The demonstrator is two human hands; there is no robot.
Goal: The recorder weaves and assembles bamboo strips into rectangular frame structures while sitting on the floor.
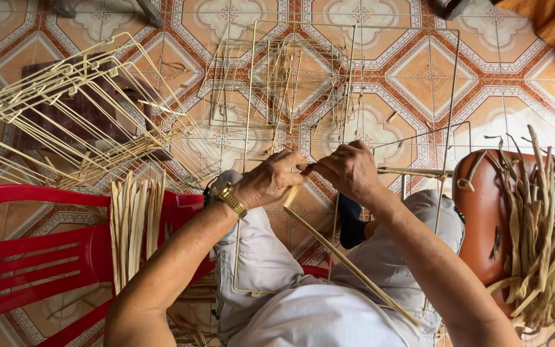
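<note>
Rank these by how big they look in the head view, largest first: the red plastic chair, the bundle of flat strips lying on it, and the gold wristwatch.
1. Red plastic chair, partly cut off by the frame.
2. Bundle of flat strips.
3. Gold wristwatch on the left hand, plainly smallest.

A gold-coloured wristwatch [231,199] with a metal band circles the left wrist. Both forearms are bare, without sleeves. Light grey trousers [271,257] cover the legs, and a pale grey shirt [319,318] covers the body.
</note>
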